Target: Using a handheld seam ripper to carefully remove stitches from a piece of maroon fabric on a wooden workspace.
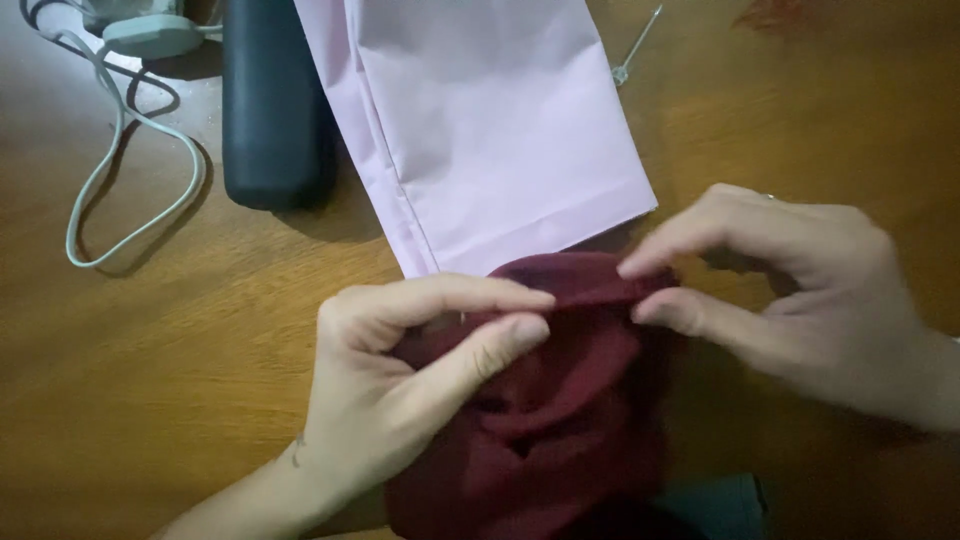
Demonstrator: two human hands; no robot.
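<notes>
dark red fabric [560, 420]: a soft, knit-like cloth in maroon, bunched and creased, lying on the wooden surface at lower centre of the view. its upper edge is folded over into a narrow rolled hem running roughly left to right, just below the lower edge of a pale pink sheet. the body of the cloth extends downward from this hem to the bottom of the frame, with loose folds across its middle.

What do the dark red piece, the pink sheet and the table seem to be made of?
Dark red piece: probably soft knit or fleece fabric, matte, folds loosely. Pink sheet: likely thin woven cloth or paper, smooth, with sharp creases. Table: wood or wood veneer, grain visible, slight sheen.
</notes>
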